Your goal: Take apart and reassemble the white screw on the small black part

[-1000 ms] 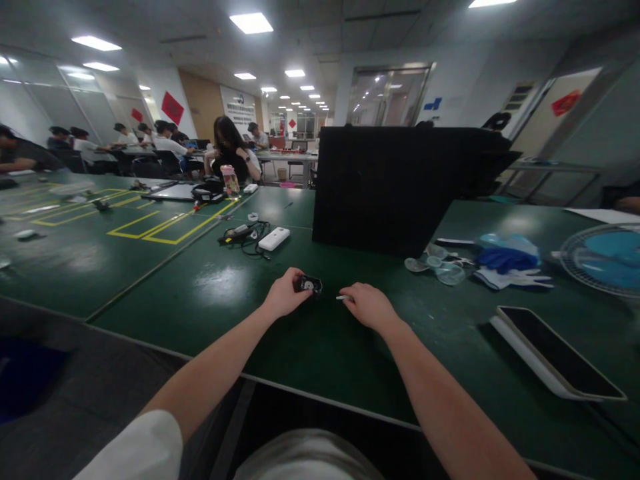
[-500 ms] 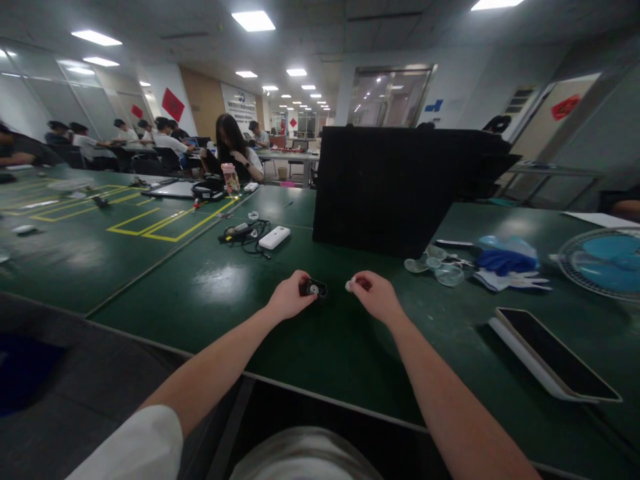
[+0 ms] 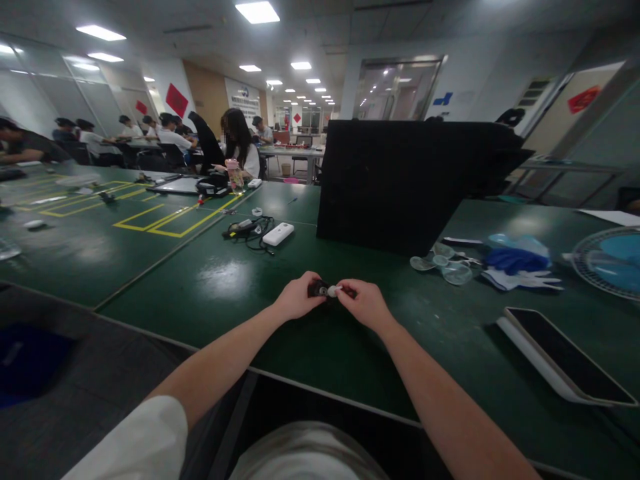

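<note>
Over the green table (image 3: 210, 307), my left hand (image 3: 299, 297) is closed on a small black casing (image 3: 317, 288) with a pale round part in it. My right hand (image 3: 364, 303) pinches a small white round piece (image 3: 332, 291) between thumb and fingertips. The white piece is right beside the casing; whether the two touch I cannot tell. My fingers hide part of both things.
A large black panel (image 3: 380, 187) stands ahead. To its left lie a white box (image 3: 279, 234) and black cables (image 3: 249, 230). On the right are clear plastic cups (image 3: 456, 272), gloves (image 3: 517, 267), a blue round tray (image 3: 620, 263) and a phone-like slab (image 3: 567, 353).
My right hand has moved left, bringing the white round piece up to the black casing. My left hand keeps its hold. The view has shifted slightly.
</note>
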`<action>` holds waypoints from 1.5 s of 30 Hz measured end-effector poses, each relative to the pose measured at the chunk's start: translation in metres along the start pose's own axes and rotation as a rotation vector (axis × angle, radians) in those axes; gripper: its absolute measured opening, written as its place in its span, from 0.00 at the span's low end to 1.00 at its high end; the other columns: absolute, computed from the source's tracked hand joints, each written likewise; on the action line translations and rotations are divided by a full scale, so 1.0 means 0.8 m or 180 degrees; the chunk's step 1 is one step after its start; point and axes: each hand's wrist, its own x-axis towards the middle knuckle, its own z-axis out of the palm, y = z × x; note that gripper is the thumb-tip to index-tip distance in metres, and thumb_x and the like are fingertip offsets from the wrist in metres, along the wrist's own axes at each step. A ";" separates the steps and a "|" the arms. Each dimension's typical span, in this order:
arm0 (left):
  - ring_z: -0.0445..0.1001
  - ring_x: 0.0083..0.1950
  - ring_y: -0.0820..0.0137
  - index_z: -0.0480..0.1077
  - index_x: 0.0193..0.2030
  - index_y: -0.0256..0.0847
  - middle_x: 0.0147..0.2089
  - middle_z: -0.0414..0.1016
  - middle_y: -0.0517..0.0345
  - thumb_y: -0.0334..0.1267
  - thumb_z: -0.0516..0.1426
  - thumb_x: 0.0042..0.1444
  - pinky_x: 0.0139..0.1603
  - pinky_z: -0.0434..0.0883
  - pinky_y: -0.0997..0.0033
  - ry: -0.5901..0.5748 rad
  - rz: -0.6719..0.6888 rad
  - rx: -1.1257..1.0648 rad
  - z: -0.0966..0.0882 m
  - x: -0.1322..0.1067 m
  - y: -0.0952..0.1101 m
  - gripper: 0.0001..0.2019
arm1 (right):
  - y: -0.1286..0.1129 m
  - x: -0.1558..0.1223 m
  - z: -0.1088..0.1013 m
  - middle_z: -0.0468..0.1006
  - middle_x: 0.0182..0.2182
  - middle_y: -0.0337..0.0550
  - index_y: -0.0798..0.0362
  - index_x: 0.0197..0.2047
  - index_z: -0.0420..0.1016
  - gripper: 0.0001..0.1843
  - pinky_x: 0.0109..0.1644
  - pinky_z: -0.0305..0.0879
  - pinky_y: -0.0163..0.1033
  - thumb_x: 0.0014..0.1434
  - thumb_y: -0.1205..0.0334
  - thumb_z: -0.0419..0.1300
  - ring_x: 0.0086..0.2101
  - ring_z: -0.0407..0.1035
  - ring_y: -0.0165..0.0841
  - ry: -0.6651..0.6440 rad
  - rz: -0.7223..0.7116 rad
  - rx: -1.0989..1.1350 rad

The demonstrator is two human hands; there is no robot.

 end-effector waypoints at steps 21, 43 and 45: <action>0.78 0.46 0.65 0.66 0.53 0.43 0.47 0.79 0.54 0.41 0.64 0.51 0.47 0.73 0.64 -0.0046 -0.0191 -0.0477 0.003 0.006 -0.012 0.23 | 0.115 0.013 -0.040 0.79 0.44 0.54 0.51 0.46 0.72 0.40 0.41 0.75 0.49 0.60 0.27 0.34 0.44 0.74 0.43 0.1148 0.2299 0.4546; 0.74 0.55 0.62 0.65 0.54 0.42 0.53 0.75 0.50 0.39 0.63 0.50 0.57 0.70 0.59 0.0696 -0.0335 0.0174 -0.081 -0.003 -0.092 0.24 | 0.115 0.014 -0.038 0.78 0.42 0.55 0.51 0.46 0.72 0.41 0.39 0.74 0.48 0.61 0.28 0.33 0.43 0.74 0.43 0.1188 0.2284 0.4684; 0.71 0.59 0.60 0.63 0.56 0.42 0.59 0.71 0.50 0.39 0.63 0.50 0.59 0.68 0.58 0.0884 -0.0372 0.0571 -0.105 -0.011 -0.110 0.25 | 0.116 0.014 -0.037 0.78 0.41 0.55 0.52 0.45 0.72 0.41 0.39 0.74 0.48 0.61 0.28 0.33 0.42 0.75 0.43 0.1221 0.2287 0.4737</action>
